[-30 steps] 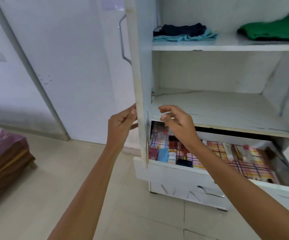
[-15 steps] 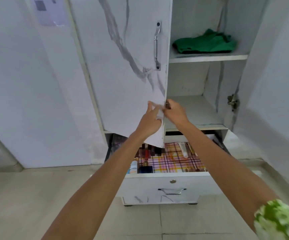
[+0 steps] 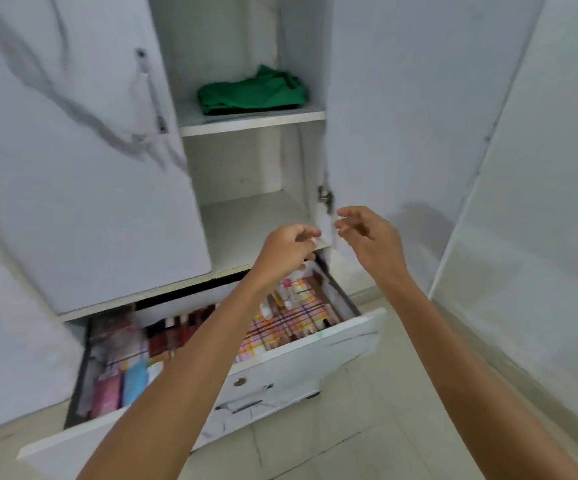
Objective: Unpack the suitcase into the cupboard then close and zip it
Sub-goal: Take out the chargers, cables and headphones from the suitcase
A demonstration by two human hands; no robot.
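- Standing at the left, the cupboard door (image 3: 83,161) with its handle (image 3: 150,91) is swung nearly over the left half of the cupboard (image 3: 246,237).
- Below it, the drawer (image 3: 298,358) is pulled out and full of small bottles and boxes.
- On the upper shelf (image 3: 252,121), a folded green garment (image 3: 251,93) lies near the right wall.
- The left hand (image 3: 285,252) hangs over the drawer's back right corner, fingers loosely curled, its grip on nothing.
- The right hand (image 3: 367,237), just beside the hinge (image 3: 325,199), is relaxed and holds nothing too.
- The suitcase is not in view.
- I judge the doors are being shut; better to push the drawer in first, keeping fingers away from the hinge edge.
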